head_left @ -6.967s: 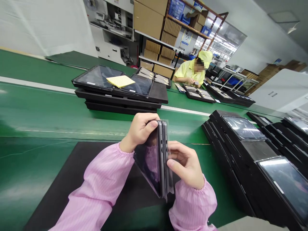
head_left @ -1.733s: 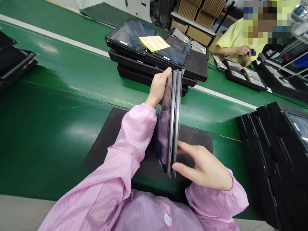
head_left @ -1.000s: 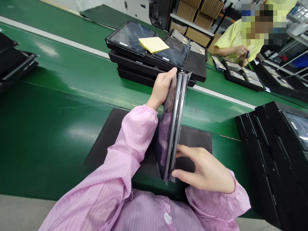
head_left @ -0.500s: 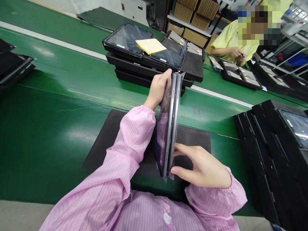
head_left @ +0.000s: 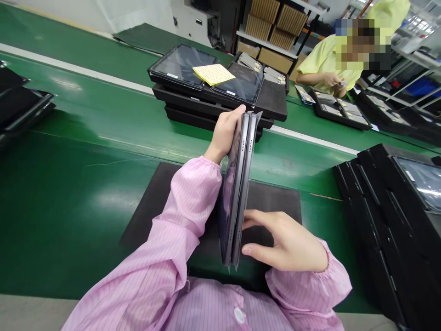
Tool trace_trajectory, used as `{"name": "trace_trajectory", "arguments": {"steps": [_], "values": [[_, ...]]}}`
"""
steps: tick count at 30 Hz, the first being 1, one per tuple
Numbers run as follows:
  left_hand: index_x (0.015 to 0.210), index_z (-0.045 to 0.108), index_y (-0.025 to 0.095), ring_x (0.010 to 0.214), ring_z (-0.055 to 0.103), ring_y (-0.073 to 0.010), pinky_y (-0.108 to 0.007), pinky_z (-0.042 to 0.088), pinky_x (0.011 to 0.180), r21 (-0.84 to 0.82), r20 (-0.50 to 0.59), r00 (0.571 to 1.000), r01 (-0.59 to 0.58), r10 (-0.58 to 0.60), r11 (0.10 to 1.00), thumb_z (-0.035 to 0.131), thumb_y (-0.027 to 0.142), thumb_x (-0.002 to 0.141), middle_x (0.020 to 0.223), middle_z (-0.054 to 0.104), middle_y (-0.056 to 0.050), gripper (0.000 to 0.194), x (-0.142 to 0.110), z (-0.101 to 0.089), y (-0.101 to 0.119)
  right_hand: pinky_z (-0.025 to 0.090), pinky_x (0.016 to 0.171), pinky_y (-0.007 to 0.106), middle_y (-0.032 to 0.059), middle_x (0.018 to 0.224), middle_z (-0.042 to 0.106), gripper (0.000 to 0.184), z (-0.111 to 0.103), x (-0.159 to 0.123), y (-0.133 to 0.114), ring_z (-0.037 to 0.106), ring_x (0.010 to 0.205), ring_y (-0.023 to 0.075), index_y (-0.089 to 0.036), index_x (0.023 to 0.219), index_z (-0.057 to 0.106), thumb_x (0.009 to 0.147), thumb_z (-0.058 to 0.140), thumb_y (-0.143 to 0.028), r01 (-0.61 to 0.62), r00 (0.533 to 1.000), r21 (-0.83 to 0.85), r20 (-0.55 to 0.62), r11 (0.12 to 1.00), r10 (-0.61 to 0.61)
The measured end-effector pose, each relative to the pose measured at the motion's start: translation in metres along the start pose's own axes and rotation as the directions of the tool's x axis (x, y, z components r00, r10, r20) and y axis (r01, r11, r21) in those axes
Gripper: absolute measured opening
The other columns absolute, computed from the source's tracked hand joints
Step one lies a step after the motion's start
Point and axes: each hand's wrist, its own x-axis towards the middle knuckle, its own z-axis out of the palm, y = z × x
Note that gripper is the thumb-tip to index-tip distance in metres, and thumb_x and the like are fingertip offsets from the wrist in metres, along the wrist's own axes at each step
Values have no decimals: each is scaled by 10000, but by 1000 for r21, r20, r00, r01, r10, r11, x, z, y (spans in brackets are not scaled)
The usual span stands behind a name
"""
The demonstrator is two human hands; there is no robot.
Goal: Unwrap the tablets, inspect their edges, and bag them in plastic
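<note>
Two tablets (head_left: 239, 193) stand on edge side by side, their dark grey sides with speaker holes facing me and bits of clear film sticking out at the ends. My left hand (head_left: 225, 131) is closed on their far end. Beside the right-hand tablet's lower part is my right hand (head_left: 284, 241), its thumb and fingers spread. That thumb is clear of the tablet edge; the fingertips are partly hidden at its back, and whether they touch I cannot tell. Beneath the tablets lies a black mat (head_left: 275, 200).
Ahead, stacked black trays (head_left: 193, 102) bear tablets (head_left: 184, 64) and a yellow dotted sheet (head_left: 213, 74). At right rises a stack of black trays (head_left: 382, 220); more stand at far left (head_left: 20, 103). A co-worker in yellow (head_left: 324, 57) handles small pieces beyond the green bench (head_left: 79, 197).
The near end of the tablets has swung slightly left and toward me. My right thumb has come away from the tablet edge. The left hand keeps its grip.
</note>
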Motion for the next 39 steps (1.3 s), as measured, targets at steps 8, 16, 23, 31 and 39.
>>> {"name": "trace_trajectory", "arguments": {"steps": [8,16,23,31,39], "values": [[442,411,205,382,383,-85,-272,350,440,-2,69,998,1,-1,1000,596,522,943,406,410,38,621,-10,8,18,592,881,367,102,1105,796,316,0,1,2,775,990,251,-176,1153,674,948,646,-414,4,999,16,-48,1000,-3],[446,510,179,448,434,-88,-251,370,475,28,153,986,-66,60,997,622,543,912,445,466,18,602,-17,10,28,567,754,268,45,895,809,155,-5,-2,5,770,808,183,-195,928,725,959,589,-263,46,988,-17,-148,999,-48],[459,525,187,451,417,-100,-275,338,470,28,232,968,-104,95,994,633,631,834,444,459,10,591,-22,12,32,549,704,243,26,816,791,233,-5,-3,4,742,723,152,-192,824,699,886,492,-106,92,977,-15,-193,996,-93],[445,549,188,445,429,-106,-290,356,492,55,270,958,-119,100,991,619,637,815,423,478,1,585,-27,13,40,558,729,239,36,824,798,216,-5,-2,4,757,750,154,-185,824,708,889,517,-109,109,972,15,-209,994,-104],[449,547,191,448,430,-106,-293,350,496,73,301,947,-140,112,987,591,618,835,430,487,0,578,-30,16,43,537,705,228,40,795,788,208,-4,-2,3,735,719,146,-180,789,701,904,532,-139,109,974,18,-200,994,-103]]}}
